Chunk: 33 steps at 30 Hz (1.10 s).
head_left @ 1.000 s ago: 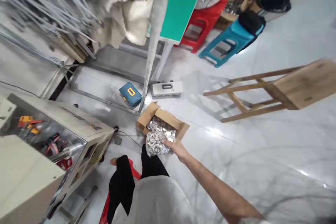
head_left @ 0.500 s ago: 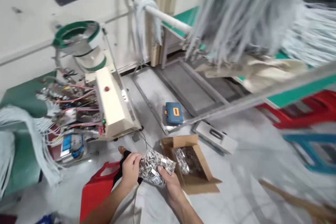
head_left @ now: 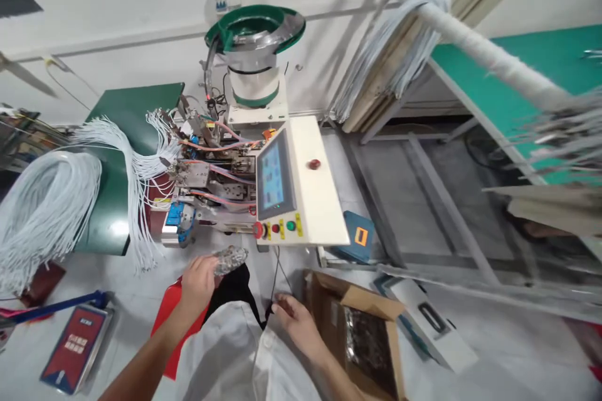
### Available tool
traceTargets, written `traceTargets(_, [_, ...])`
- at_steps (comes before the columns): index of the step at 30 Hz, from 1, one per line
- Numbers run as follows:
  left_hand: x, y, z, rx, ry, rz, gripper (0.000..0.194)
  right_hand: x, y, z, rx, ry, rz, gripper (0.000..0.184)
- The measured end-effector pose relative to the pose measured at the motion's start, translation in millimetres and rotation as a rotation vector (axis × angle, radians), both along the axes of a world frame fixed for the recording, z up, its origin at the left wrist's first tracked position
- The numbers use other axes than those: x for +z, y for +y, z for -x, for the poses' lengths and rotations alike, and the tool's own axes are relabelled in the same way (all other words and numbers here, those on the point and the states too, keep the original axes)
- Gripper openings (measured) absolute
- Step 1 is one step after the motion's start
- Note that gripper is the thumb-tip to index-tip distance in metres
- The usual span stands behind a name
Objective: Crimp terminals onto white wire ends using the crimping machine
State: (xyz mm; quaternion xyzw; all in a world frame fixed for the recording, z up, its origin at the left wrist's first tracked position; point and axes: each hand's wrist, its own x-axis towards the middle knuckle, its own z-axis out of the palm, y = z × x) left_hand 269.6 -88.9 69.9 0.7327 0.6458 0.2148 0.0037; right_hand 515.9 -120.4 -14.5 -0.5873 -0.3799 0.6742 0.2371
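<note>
Bag of small silvery parts (head_left: 230, 260): it is held in the air in front of the person's lap, above the dark trouser leg (head_left: 235, 288), with the front of the cream machine (head_left: 322, 200) beyond it. The left hand (head_left: 200, 279) has it; the fingers are closed over the bag's left end, and the rest sticks out past the fingertips. From that grip the bag lies to the right and slightly forward. Its long axis runs roughly left to right, rising a little toward its free end, and it is seen nearly edge-on, so single parts are too small to tell.

The right hand (head_left: 298, 322) is the farther of the 2. It hangs well to the right of the bag and closer to the body, its fingers loosely half-curled with a gap inside; nothing can be seen in that grip. It is near the open cardboard box (head_left: 374, 304) on the floor, apart from the bag.

The key relation is that the free end points away from the left fingers, toward the right hand's side. To the left, white wires (head_left: 136, 182) hang over the green table (head_left: 110, 216).
</note>
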Motion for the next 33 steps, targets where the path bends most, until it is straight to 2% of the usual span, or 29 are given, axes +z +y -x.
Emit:
traceTargets(4, [-16.7, 28, 49, -0.019, -0.003, 0.032, 0.023, -14.9, 31, 42, 0.083, -0.124, -0.03, 0.036])
traceTargets(10, [-48.1, 83, 95, -0.131, -0.045, 0.092, 0.025, -54.9, 95, 113, -0.025, -0.445, -0.048, 0.041])
traceTargets(15, [-76.1, 114, 110, -0.184, -0.045, 0.179, 0.02, -93.5, 159, 156, -0.13, -0.677, -0.145, 0.043])
traceTargets(19, [-84.8, 125, 105, -0.145, -0.001, 0.276, 0.021, -111.5, 195, 162, -0.15, -0.8, -0.115, 0.044])
traceTargets(23, [-86.9, 126, 95, -0.072, -0.029, 0.407, 0.023, -117.1, 213, 157, -0.132, -0.876, -0.036, 0.048])
traceTargets(27, [-91.1, 120, 84, -0.024, -0.09, 0.444, 0.021, -113.8, 221, 153, -0.08, -0.879, 0.0, 0.044])
traceTargets(31, [-96.5, 116, 73, -0.006, -0.138, 0.463, 0.018, -101.5, 215, 144, 0.001, -0.82, 0.007, 0.039])
traceTargets(33, [-99.0, 116, 71, 0.009, -0.144, 0.475, 0.024, -93.6, 206, 137, 0.037, -0.765, -0.01, 0.037])
